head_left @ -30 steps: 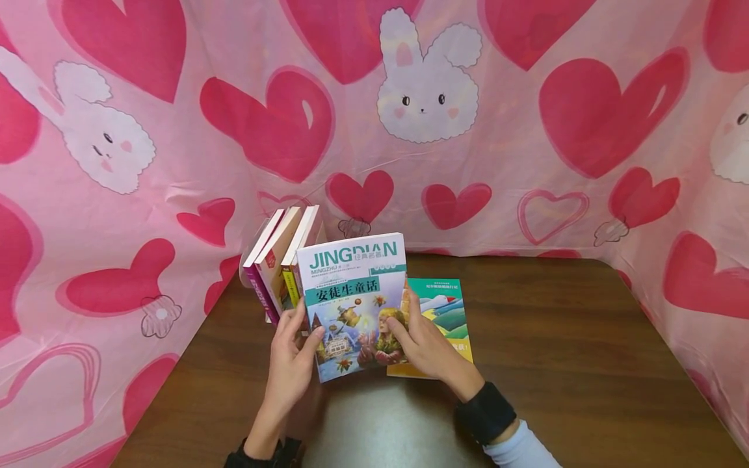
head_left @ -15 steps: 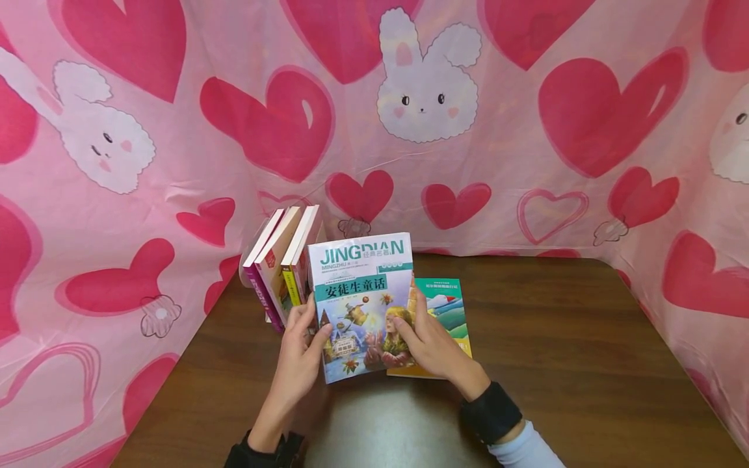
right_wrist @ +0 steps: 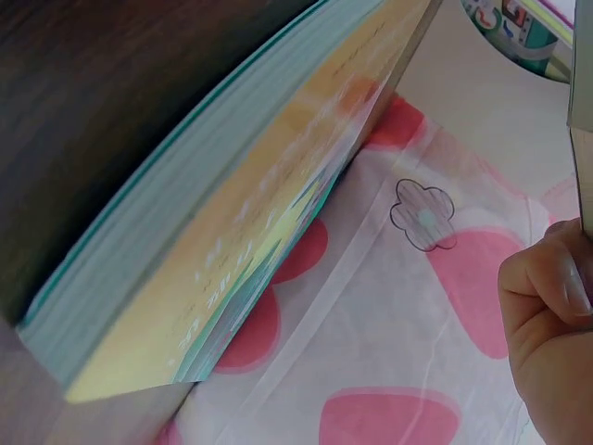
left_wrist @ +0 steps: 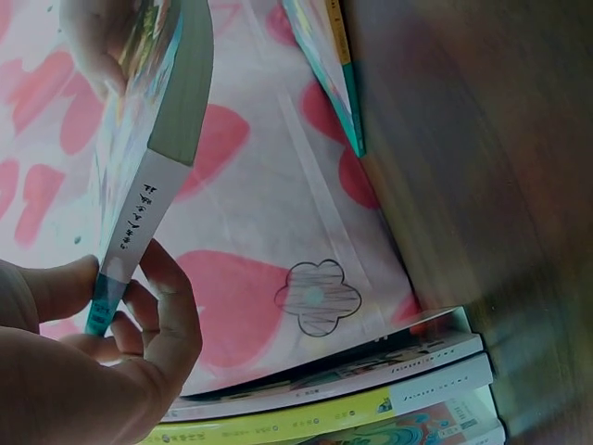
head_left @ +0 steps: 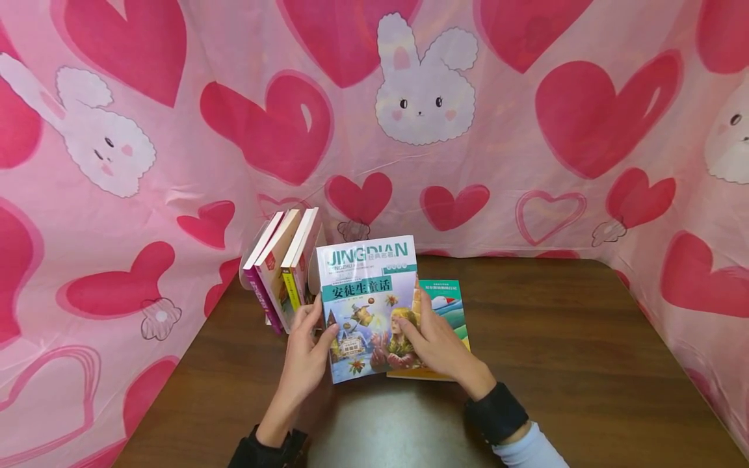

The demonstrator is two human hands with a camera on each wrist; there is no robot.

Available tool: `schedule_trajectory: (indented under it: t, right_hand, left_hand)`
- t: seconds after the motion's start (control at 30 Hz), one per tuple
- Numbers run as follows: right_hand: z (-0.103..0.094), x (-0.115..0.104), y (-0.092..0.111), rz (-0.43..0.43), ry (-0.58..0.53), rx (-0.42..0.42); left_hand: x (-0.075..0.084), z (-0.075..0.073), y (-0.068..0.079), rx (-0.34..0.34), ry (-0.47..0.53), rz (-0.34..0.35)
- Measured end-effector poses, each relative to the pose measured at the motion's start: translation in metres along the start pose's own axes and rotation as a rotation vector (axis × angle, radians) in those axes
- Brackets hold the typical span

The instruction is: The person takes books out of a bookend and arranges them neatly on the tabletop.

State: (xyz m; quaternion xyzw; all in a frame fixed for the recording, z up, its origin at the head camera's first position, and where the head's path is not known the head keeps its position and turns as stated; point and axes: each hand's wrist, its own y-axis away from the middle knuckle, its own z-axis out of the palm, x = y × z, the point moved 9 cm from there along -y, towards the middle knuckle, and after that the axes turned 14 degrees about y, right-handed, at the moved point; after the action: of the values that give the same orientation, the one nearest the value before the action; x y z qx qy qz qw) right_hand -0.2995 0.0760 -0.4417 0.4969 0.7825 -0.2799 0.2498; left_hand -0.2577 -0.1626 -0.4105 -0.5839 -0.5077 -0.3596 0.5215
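Note:
Both hands hold up a paperback book (head_left: pixel 370 312) with a white and teal top and a painted fairy-tale cover, its front turned to the head camera. My left hand (head_left: pixel 307 354) grips the lower left edge, thumb on the cover; the left wrist view shows its fingers around the spine (left_wrist: pixel 137 213). My right hand (head_left: pixel 441 341) grips the right edge, thumb on the cover and fingers behind. Behind the held book a green and yellow book (head_left: pixel 447 312) lies flat on the table, partly covered by the right hand in the head view.
Several books (head_left: pixel 281 270) stand upright in a leaning row at the back left of the brown table (head_left: pixel 556 364), next to a whitish bookend. A pink cloth (head_left: pixel 363 149) with hearts and rabbits hangs around the back and sides.
Both hands have carried the held book a little to the right, uncovering more of the upright row and hiding more of the flat book. The head view has shifted slightly.

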Motion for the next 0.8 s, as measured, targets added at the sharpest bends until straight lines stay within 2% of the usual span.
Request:
schedule_trajectory:
  t: [0.23, 0.4, 0.57, 0.8]
  right_hand:
    - [-0.002, 0.003, 0.002, 0.013, -0.014, -0.012]
    - [-0.005, 0.008, 0.002, 0.016, 0.044, 0.009]
    - [-0.010, 0.012, 0.002, 0.028, 0.087, 0.027]
    - [-0.010, 0.018, 0.002, 0.058, 0.091, 0.011]
  left_hand:
    - [-0.001, 0.006, -0.004, -0.033, -0.025, 0.009]
    - [0.000, 0.013, -0.007, -0.056, -0.033, 0.013]
    - [-0.001, 0.019, -0.011, -0.076, -0.053, 0.045]
    - [-0.007, 0.024, -0.015, -0.103, -0.102, 0.063]
